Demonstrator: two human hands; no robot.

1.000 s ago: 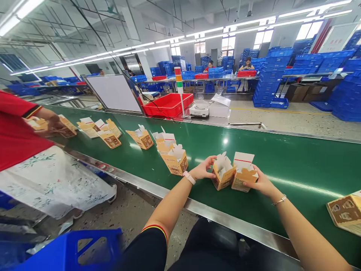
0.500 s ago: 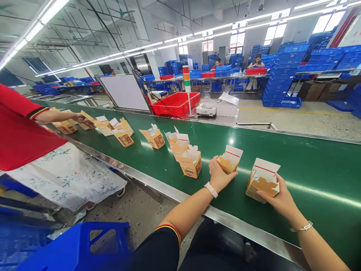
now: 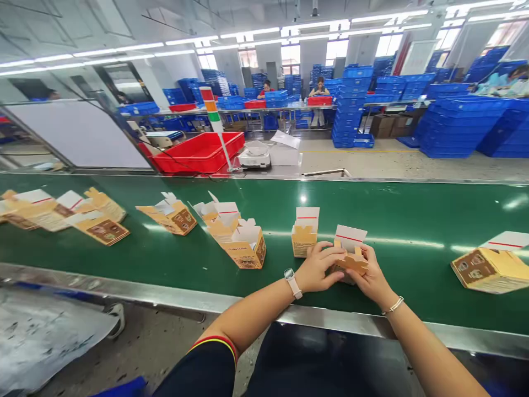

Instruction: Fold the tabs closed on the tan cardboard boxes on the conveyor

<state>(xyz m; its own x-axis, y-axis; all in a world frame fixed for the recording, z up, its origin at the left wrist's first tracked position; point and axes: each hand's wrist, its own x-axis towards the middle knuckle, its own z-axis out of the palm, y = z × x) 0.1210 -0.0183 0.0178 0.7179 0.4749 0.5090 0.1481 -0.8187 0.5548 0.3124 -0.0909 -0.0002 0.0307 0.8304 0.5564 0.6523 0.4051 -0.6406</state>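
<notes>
A small open cardboard box (image 3: 349,236) stands on the green belt in front of me, its white lid flap with a red stripe raised at the back. My left hand (image 3: 320,268) holds it from the left, fingers on its top edge and thumb low at the front. From the right, my right hand (image 3: 371,278) grips the same box, thumb against the tan front flap. Both hands partly hide its body. Just left of it an upright box (image 3: 305,240) with a raised flap stands close behind my left fingers.
More open boxes (image 3: 247,255) stand along the green conveyor belt (image 3: 173,281) to the left. One tan box (image 3: 491,269) sits at the far right. Beyond the belt are a red tray (image 3: 198,154), a signal light (image 3: 212,110) and a white scale (image 3: 254,155). A metal rail (image 3: 248,302) edges the near side.
My view has swung right. My left hand has let go of the box it held and moved onto the box in my right hand. A box at the far right has come into view.
</notes>
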